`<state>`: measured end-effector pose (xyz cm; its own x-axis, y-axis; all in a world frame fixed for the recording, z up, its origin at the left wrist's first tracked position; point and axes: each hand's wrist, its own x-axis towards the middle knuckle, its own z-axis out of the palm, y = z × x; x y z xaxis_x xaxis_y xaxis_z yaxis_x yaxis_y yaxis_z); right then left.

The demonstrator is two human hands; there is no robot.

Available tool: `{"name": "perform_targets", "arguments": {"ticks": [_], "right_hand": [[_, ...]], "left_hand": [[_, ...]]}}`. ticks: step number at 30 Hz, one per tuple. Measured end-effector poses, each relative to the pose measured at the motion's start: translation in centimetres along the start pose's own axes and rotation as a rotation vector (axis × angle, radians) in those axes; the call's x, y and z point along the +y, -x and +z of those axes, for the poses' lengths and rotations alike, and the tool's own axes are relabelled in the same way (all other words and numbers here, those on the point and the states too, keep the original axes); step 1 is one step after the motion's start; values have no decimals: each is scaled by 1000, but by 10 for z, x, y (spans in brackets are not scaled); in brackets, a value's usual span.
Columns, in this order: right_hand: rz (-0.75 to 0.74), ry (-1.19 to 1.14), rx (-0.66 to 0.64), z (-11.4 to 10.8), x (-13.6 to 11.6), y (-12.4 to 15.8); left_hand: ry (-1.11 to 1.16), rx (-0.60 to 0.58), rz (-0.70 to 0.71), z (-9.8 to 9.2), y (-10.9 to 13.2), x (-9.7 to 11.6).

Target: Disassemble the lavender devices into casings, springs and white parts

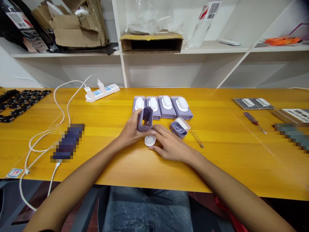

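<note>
Gripping a lilac plastic casing (145, 120) in the left hand (131, 132), fingers closed round it above the table; right hand (170, 145) lies open, fingertips near its base, beside a white round cap (150, 140).

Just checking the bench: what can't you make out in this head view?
Head view:
Dark blue object: pixelated, unidentifiable.
Grey-green object: pixelated and cut off by the right edge.
Lilac casing: lower part hidden by the left hand.
White round part: upper edge hidden by the right hand.
</note>
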<state>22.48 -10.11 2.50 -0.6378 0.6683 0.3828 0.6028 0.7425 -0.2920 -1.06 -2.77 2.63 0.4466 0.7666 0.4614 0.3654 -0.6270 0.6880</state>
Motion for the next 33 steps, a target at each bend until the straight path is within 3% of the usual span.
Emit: {"name": "perform_targets", "arguments": {"ticks": [17, 26, 33], "right_hand": [[30, -8, 36, -4, -2, -1], [46, -37, 22, -2, 5, -1], [34, -30, 24, -2, 6, 0]], "left_hand": [[13, 25, 47, -3, -2, 4], [-28, 76, 421, -4, -5, 0], [-31, 76, 435, -5, -4, 6]]}}
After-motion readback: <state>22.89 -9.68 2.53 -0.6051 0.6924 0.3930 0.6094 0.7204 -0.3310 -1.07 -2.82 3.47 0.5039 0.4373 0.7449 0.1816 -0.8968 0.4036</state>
